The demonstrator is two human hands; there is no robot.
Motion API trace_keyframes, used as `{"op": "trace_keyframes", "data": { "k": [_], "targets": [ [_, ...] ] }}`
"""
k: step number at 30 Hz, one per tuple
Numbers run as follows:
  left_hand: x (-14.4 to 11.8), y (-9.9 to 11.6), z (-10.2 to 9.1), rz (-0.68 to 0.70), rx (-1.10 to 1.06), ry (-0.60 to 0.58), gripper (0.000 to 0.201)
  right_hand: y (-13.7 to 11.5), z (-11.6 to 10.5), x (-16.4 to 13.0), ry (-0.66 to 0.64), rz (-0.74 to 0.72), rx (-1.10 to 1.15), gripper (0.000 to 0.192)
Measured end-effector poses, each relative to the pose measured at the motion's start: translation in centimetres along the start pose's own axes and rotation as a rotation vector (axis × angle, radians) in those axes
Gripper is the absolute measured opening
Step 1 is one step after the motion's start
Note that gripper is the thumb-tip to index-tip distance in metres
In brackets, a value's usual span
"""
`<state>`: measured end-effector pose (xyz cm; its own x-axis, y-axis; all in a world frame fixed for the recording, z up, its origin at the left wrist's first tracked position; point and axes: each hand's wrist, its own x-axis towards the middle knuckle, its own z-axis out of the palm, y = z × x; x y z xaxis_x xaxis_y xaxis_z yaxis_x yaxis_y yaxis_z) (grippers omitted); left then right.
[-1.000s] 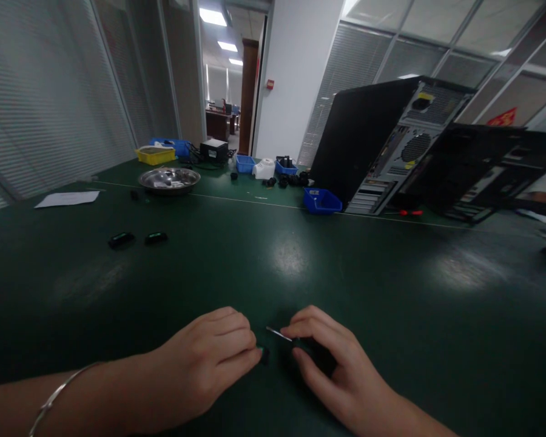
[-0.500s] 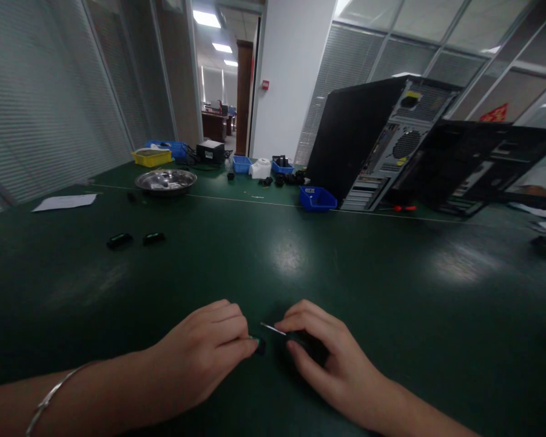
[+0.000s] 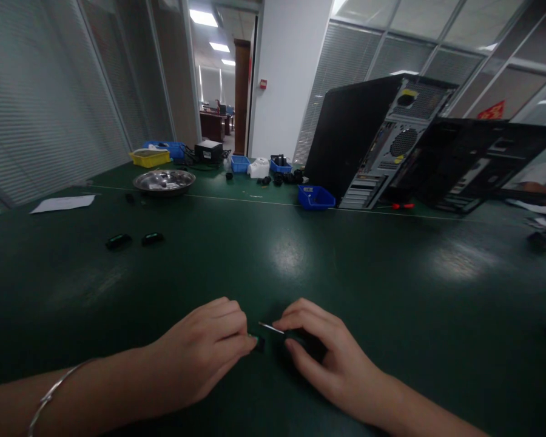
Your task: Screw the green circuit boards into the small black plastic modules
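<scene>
My left hand (image 3: 213, 346) is closed in a pinch on a small black piece with a green part (image 3: 259, 343); most of it is hidden by my fingers. Just to the right, my right hand (image 3: 321, 355) grips a screwdriver (image 3: 272, 328) by its dark handle. Its thin metal shaft points left, its tip a little above the small black piece and apart from it. Farther off on the left lie two similar black pieces with green on top, one (image 3: 118, 241) beside the other (image 3: 152, 238).
Both hands work over a dark green table (image 3: 236, 261). Toward the back stand a metal bowl (image 3: 164, 189), a yellow tray (image 3: 150, 159), a blue bin (image 3: 316, 199) and a black computer tower (image 3: 355, 127). White paper (image 3: 62, 204) lies at left. A person's arm (image 3: 539, 185) shows at far right.
The view has shifted very slightly. Both hands keep almost the same pose, with the black piece and the screwdriver still held.
</scene>
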<state>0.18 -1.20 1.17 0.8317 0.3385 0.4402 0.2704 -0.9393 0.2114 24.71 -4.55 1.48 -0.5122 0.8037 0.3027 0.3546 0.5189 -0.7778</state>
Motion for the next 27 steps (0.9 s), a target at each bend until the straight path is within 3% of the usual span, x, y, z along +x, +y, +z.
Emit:
{"op": "trace_keyframes", "data": {
  "k": [12, 27],
  "targets": [
    [-0.7, -2.0, 0.4, 0.112, -0.025, 0.022, 0.027, 0.1, 0.0, -0.1, 0.002, 0.013, 0.004, 0.025],
    [-0.5, -1.8, -0.2, 0.102, -0.018, 0.017, 0.033, 0.0, -0.1, 0.1, -0.006, 0.024, 0.004, 0.024]
  ]
}}
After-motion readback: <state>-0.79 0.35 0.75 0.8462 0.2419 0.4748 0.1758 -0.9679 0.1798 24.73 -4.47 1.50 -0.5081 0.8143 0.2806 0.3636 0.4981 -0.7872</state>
